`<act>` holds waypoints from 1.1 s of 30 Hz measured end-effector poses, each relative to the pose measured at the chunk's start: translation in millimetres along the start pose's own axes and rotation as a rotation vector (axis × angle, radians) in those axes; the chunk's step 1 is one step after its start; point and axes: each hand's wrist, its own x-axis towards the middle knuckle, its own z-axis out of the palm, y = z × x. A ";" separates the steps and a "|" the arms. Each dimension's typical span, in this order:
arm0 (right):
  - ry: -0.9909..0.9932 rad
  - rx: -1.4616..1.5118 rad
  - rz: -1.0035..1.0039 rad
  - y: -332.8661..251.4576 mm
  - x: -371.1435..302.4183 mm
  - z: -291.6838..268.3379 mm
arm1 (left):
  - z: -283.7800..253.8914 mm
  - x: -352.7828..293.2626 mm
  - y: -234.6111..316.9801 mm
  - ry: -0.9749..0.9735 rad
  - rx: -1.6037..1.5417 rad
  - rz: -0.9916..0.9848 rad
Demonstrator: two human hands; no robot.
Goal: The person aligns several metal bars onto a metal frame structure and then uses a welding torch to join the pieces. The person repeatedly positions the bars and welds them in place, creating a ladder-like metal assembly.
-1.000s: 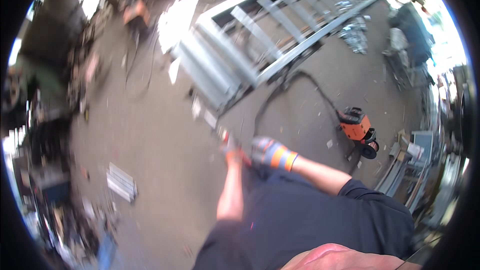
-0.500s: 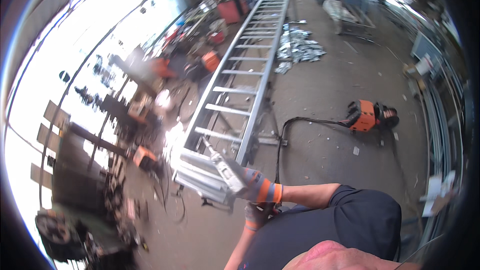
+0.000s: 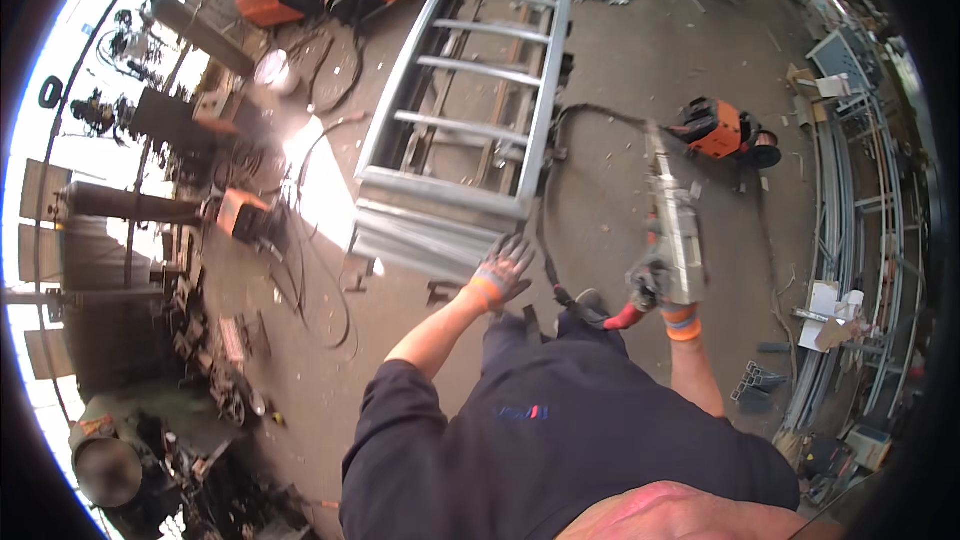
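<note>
The right hand (image 3: 662, 280), gloved, is closed around a short metal profile (image 3: 675, 215) that points away from the body. The left hand (image 3: 503, 268) is spread wide, holding nothing, just beside the near end of the ladder-like steel frame (image 3: 470, 110). Bare concrete floor (image 3: 610, 170) lies between them.
</note>
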 end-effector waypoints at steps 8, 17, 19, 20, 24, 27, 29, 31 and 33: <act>0.364 -0.662 -0.309 20.0 -46.6 37.9 | -27.3 81.4 -127.4 0.085 0.392 -0.439; 0.376 0.064 -0.096 63.1 -82.0 12.0 | -35.6 87.6 -190.9 0.374 0.164 -0.721; 0.370 0.217 -0.010 64.3 -79.9 16.9 | -39.5 86.4 -188.3 0.175 0.166 -0.807; 0.442 0.310 0.011 65.5 -81.2 25.4 | -41.4 84.0 -186.9 0.256 0.193 -0.744; 0.307 -0.152 -0.068 48.2 -60.3 55.8 | -52.6 84.1 -177.2 0.198 0.190 -0.736; 0.334 -0.318 -0.060 32.1 -42.7 67.8 | -53.7 81.9 -139.4 0.334 -0.077 -0.336; 0.327 -0.315 -0.028 24.1 -32.7 67.1 | -46.4 77.4 -97.8 0.084 -0.117 0.078; 0.335 -0.078 0.072 17.8 -23.6 64.5 | -39.2 72.3 -64.1 0.066 -0.058 0.187; 0.236 -0.024 0.080 11.2 -13.8 67.5 | -40.8 68.4 -53.6 0.113 -0.086 0.095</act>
